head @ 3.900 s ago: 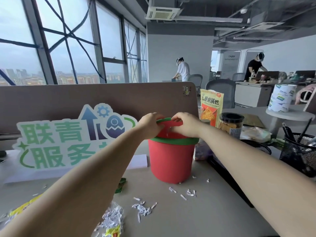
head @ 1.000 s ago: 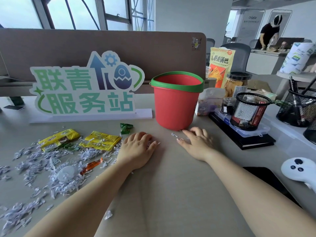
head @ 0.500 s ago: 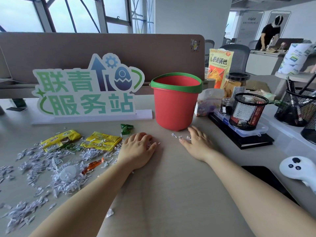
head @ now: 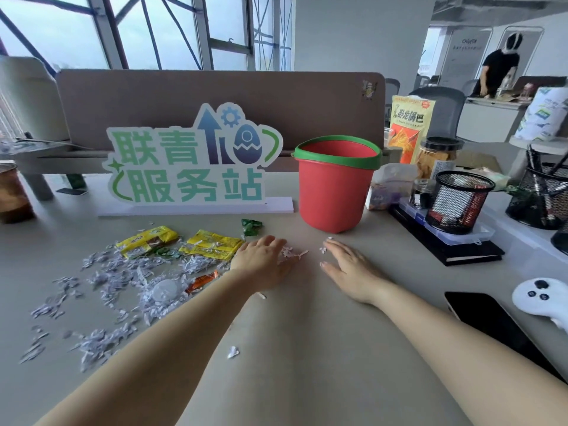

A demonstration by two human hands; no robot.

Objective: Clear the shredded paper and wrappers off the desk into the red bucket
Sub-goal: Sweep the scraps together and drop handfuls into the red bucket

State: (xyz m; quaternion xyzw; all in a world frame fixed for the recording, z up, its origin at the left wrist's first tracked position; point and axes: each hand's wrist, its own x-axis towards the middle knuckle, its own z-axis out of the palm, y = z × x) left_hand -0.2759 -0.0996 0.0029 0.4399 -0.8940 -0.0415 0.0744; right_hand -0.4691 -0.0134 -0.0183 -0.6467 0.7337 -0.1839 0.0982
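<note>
Shredded paper (head: 292,254) is best scooped between the left hand (head: 264,262) and right hand (head: 347,267), whose fingers (head: 341,249) lie flat, pressed together, without gaps.

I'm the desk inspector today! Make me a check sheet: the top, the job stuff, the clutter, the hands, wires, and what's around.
Surface: beige desk, littered mostly on its left.
Job's things: red bucket upright, open; shredded paper spread left of the hands; yellow wrappers, green wrapper, orange wrapper lying by it.
Clutter: sign, mesh pen cup, snack bag, jar, phone, white controller.
Hands: left hand flat on some shreds; right hand flat on the desk; both hold nothing.
Cables: nothing seen.
Surroundings: windows, divider, a person at a far desk.
</note>
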